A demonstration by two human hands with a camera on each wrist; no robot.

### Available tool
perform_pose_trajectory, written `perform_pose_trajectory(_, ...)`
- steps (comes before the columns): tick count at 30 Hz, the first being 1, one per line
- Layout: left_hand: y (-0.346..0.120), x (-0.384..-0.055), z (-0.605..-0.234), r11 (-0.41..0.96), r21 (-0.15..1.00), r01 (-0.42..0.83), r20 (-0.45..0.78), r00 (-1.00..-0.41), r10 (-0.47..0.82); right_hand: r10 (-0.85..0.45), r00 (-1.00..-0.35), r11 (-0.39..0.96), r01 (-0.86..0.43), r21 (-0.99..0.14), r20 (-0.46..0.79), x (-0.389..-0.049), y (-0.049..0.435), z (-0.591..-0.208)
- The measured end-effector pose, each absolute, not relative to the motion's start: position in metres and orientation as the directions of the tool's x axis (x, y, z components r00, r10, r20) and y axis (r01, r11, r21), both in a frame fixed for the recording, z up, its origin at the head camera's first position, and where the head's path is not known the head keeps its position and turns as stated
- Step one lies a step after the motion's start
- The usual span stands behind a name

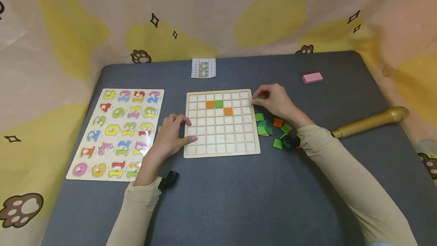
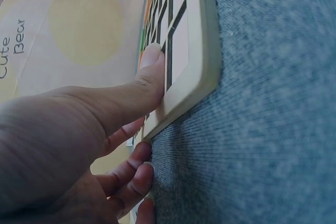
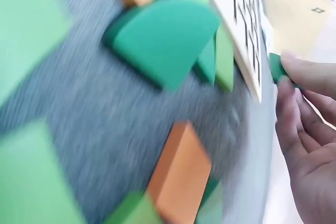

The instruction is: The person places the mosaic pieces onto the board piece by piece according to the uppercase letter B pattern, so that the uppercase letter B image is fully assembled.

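Note:
A white gridded wooden board (image 1: 220, 136) lies on the table, with two orange squares and a light green square (image 1: 218, 103) in its upper cells. My left hand (image 1: 168, 135) rests at the board's left edge. Its thumb (image 2: 149, 74) lies on the board's surface near a corner, and the other fingers are beside the edge. Close to the board's upper right edge, my right hand (image 1: 275, 100) pinches a small dark green tile (image 3: 275, 67) between thumb and fingertips. Most of that tile is hidden. Below this hand are loose tiles, among them an orange square (image 1: 278, 122) and a dark green quarter-round tile (image 3: 165, 40).
A number puzzle board (image 1: 112, 130) lies at the left, partly behind the left forearm. Beyond the grid board sits a small pattern card (image 1: 203, 68). A pink block (image 1: 312, 78) and a gold microphone-shaped object (image 1: 370, 122) are on the right side, the latter near the right sleeve.

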State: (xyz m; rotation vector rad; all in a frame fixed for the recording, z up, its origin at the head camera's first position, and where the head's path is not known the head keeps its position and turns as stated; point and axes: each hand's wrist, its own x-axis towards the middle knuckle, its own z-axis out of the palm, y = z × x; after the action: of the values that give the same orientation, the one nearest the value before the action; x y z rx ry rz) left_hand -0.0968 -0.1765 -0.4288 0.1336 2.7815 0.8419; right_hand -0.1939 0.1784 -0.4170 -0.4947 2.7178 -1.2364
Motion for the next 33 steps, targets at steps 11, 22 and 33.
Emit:
perform_pose_trajectory(11, -0.177, -0.097, -0.429, 0.827, 0.562, 0.014, -0.199, -0.968, 0.152, -0.318, -0.948, 0.571, -0.165, -0.804, -0.032, -0.193, 0.137, -0.419)
perform_pose_trajectory(22, -0.176, -0.097, -0.428, 0.826, 0.564, 0.019, -0.2, -0.967, 0.159, -0.241, -0.969, 0.6, -0.106, -0.793, -0.053, -0.199, 0.109, -0.421)
perform_pose_trajectory(33, -0.177, -0.097, -0.428, 0.831, 0.556, 0.02, -0.198, -0.968, 0.155, -0.27, -0.96, 0.654, -0.128, -0.745, -0.072, -0.198, 0.098, -0.42)
